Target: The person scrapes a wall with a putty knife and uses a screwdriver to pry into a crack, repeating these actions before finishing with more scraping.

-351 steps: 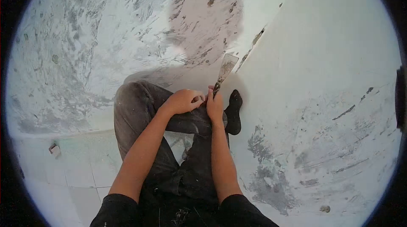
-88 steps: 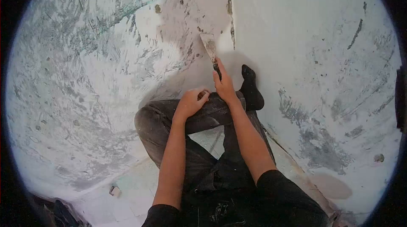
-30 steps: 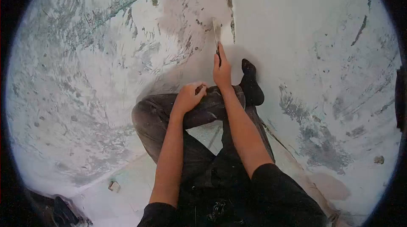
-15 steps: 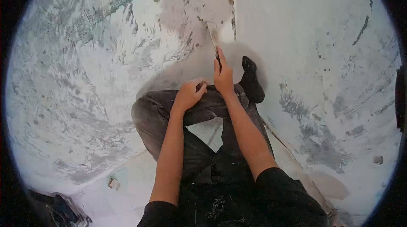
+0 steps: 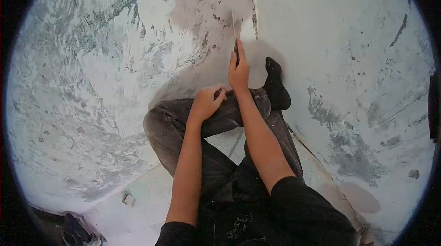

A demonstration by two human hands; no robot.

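In my right hand point(image 5: 239, 75) is a putty knife point(image 5: 236, 25) with a dark handle, its thin blade pointing up against the patchy plastered wall point(image 5: 151, 58). The index finger lies stretched along the handle. The blade is beside the cracked corner point(image 5: 254, 14) and close to several small dark pits. My left hand point(image 5: 205, 103) rests closed on my bent leg point(image 5: 174, 108). A small dark patch shows between its fingers, but I cannot make out what they hold.
My foot in a black sock point(image 5: 276, 85) is close to the right-hand wall point(image 5: 321, 39). A small pale chunk point(image 5: 129, 199) lies at lower left, near dark items point(image 5: 76, 230). A cracked seam point(image 5: 317, 163) runs along the lower right.
My right hand has moved up the wall with the putty knife, whose blade has swung slightly right and more upright. My left hand stays closed on the leg. The view has shifted slightly.
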